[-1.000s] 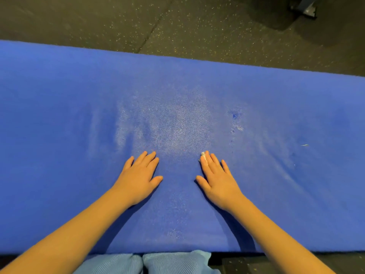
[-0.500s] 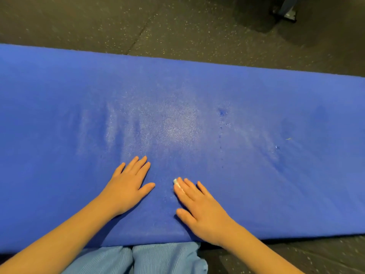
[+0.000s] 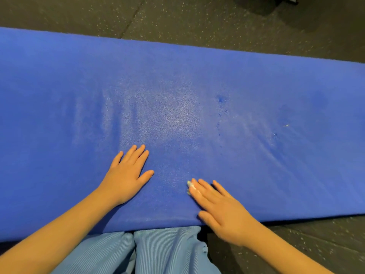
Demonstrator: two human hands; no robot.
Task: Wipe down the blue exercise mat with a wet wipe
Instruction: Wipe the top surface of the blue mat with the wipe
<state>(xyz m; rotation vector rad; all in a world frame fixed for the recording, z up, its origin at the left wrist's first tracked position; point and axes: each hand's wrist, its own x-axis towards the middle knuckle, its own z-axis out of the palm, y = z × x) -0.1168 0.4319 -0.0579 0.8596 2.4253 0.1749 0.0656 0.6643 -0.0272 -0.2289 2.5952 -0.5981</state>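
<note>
The blue exercise mat (image 3: 256, 91) stretches across the whole head view on a dark floor, with a paler damp-looking patch in its middle. My left hand (image 3: 126, 175) lies flat on the mat with straight, spread fingers. My right hand (image 3: 221, 210) lies flat near the mat's near edge, fingers straight, pressing a small white wet wipe (image 3: 190, 187) against the mat. Only a sliver of the wipe shows beside my index finger; the remainder is hidden under the hand.
Dark speckled rubber floor (image 3: 177, 18) surrounds the mat on the far and near sides. My knees in light blue ribbed trousers (image 3: 158, 252) sit against the mat's near edge. A few small dents and specks mark the mat right of centre.
My right hand has slid with the wipe from the middle of the mat back toward its near edge. My left hand stays flat on the same spot; the view has shifted slightly.
</note>
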